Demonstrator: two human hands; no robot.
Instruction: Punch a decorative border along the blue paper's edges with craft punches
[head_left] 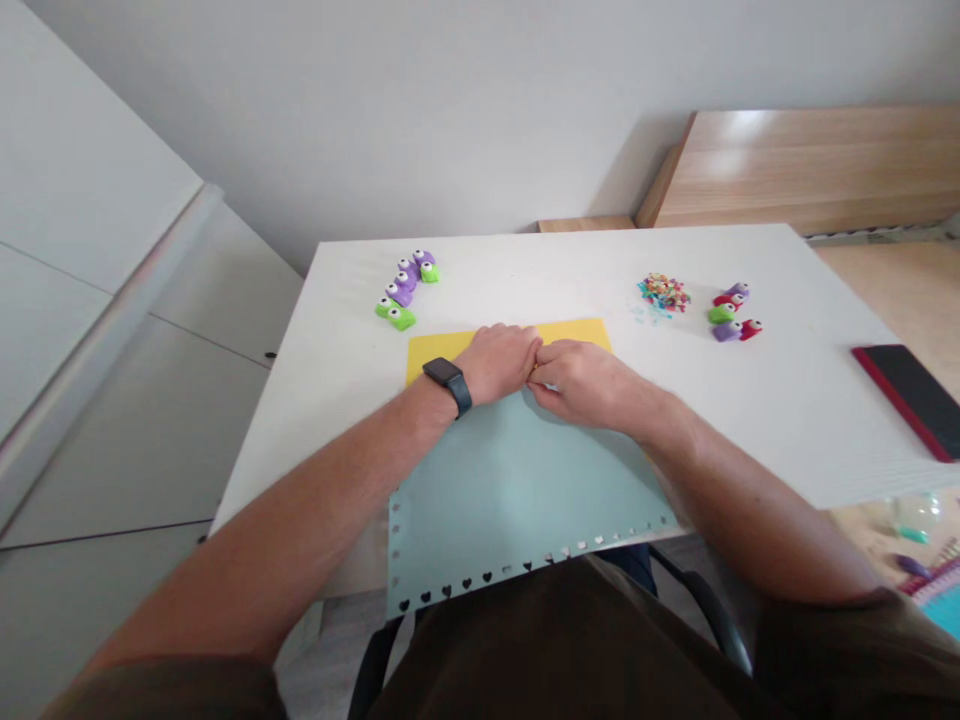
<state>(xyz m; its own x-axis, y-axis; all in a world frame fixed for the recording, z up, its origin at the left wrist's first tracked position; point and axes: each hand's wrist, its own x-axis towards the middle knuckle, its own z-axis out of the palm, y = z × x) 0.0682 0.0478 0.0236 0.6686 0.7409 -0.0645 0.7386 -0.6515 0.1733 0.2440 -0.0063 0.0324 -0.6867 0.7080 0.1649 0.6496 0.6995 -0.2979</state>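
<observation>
My left hand (501,362), with a dark watch on the wrist, is closed, knuckles up, over the far part of a pale blue sheet of paper (517,490). My right hand (581,380) meets it from the right, its thumb and fingers pinched together. Between the two hands a tiny yellow-orange bit shows, but whatever they grip is hidden. Star- and heart-shaped holes run along the blue sheet's left and near edges, and the near edge overhangs the table. Beyond and partly beneath lies a yellow sheet (585,333).
Purple and green craft punches with eyes (405,285) stand at the back left. On the right are colourful paper confetti (664,292), more punches (726,315) and a dark phone in a red case (915,395). White cabinets (112,400) flank the white table (300,400).
</observation>
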